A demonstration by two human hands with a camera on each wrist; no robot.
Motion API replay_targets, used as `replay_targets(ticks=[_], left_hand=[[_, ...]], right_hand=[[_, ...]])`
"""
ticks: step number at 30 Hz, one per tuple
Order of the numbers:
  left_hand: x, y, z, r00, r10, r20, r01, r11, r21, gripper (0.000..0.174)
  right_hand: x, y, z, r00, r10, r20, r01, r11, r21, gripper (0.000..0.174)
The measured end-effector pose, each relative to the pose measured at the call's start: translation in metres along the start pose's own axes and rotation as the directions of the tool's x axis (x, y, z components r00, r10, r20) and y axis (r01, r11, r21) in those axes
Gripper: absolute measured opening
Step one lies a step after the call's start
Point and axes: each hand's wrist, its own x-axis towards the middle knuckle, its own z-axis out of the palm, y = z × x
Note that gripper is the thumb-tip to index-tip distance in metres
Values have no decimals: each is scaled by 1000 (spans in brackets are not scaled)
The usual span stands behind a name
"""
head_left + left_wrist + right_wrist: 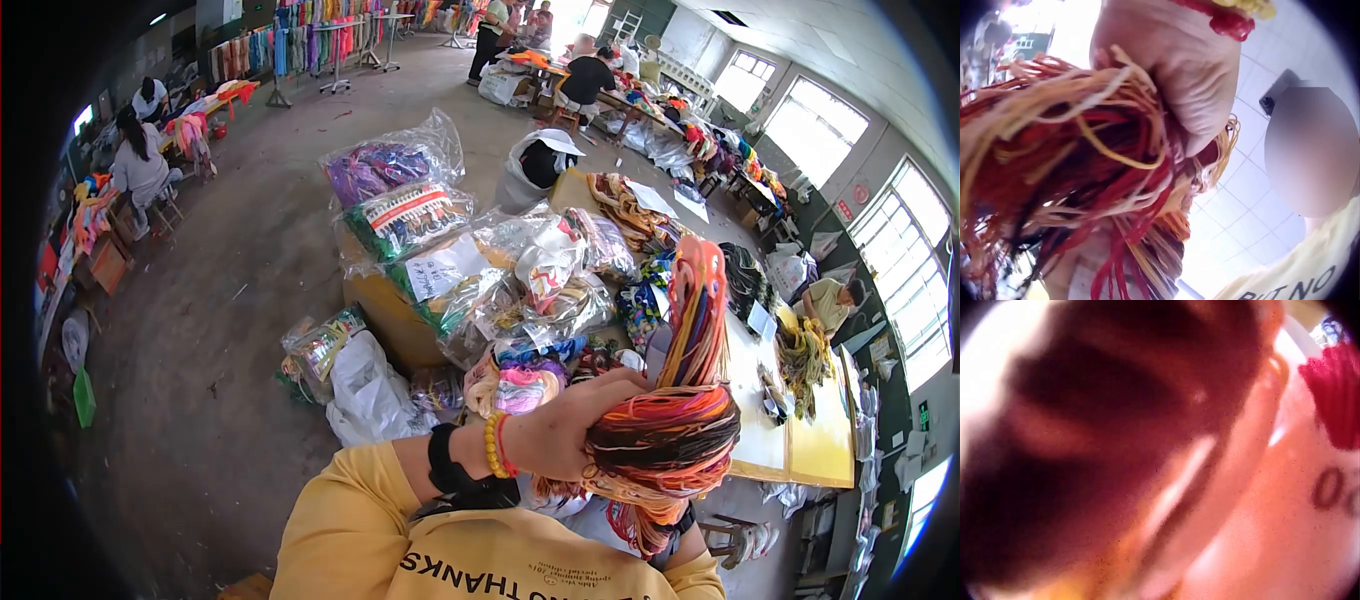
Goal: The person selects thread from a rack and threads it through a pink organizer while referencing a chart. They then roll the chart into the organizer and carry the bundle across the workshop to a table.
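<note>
My left hand (555, 430), with a yellow bead bracelet and a red band at its wrist, grips a thick skein of yarn (660, 445) in front of my chest. Red, orange, pink and dark brown strands make up the skein. Its looped upper part (698, 310) stands upright above the wrapped strands, while loose ends hang below. In the left wrist view, the palm side of my left hand (1179, 75) presses against the strands (1066, 144). My right forearm comes up behind the skein, which hides the right hand; blurred yarn (1116, 425) fills much of the right wrist view.
Bagged yarn (440, 270) is piled on boxes ahead, with a white sack (370, 385) on the floor beside it. At the right stands a yellow-edged table (770, 440) bearing more yarn (803, 355). Several people work at tables farther off. Yarn racks (300, 45) line the back.
</note>
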Motion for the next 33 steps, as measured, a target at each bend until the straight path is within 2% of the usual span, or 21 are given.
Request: replay_targets(ticks=[3,6,7,10,13,14,16,17,20,21,24,25,28,29,32,33], left_hand=[[8,14,-19,989,-16,147,-19,972,236,46],[14,28,-34,938,-177,297,-74,735,674,36],[12,30,-31,956,-198,215,-48,619,784,36],[10,37,-21,928,-365,81,83,413,907,39],[1,24,-18,953,-303,17,147,509,848,40],[-2,17,-15,984,-176,-18,122,600,791,40],[-9,0,-7,990,75,-116,21,751,660,42],[-14,-4,-5,988,108,-112,-12,770,638,51],[-17,-1,2,986,71,-153,14,868,496,63],[-19,3,3,994,-30,-102,70,905,420,82],[-24,2,2,991,-118,-62,132,935,328,91],[-27,4,1,983,-185,10,175,943,284,95],[-39,-8,12,979,-200,28,182,935,305,95],[-46,-15,16,964,-253,-78,262,955,136,84],[-38,-24,7,938,-327,113,345,909,-234,77],[-37,-29,-1,944,-231,234,297,906,-301,78]], right_hand=[[-3,2,-2,1000,6,-7,-6,1000,-10,44],[-4,3,-2,1000,19,-15,-19,1000,-11,43],[-4,4,-2,1000,21,-16,-21,1000,-8,43],[-7,5,-2,999,34,-26,-34,999,-13,42],[-8,7,-2,998,47,-32,-47,999,-11,41],[-8,8,-2,998,51,-33,-51,999,-8,41],[-7,9,-2,997,63,-38,-63,998,-4,40],[-6,9,-3,997,68,-40,-68,998,-1,40],[-3,10,-6,995,87,-51,-86,996,17,39],[-3,10,-7,994,93,-54,-91,995,27,39],[0,10,-9,991,114,-72,-108,990,86,39],[0,10,-8,989,121,-81,-112,987,114,40],[-3,6,1,982,154,-113,-126,967,222,41],[-5,6,4,977,173,-127,-134,954,266,41],[-7,12,-3,953,263,-151,-199,918,342,43],[-9,21,-22,933,333,-137,-274,903,331,41]])
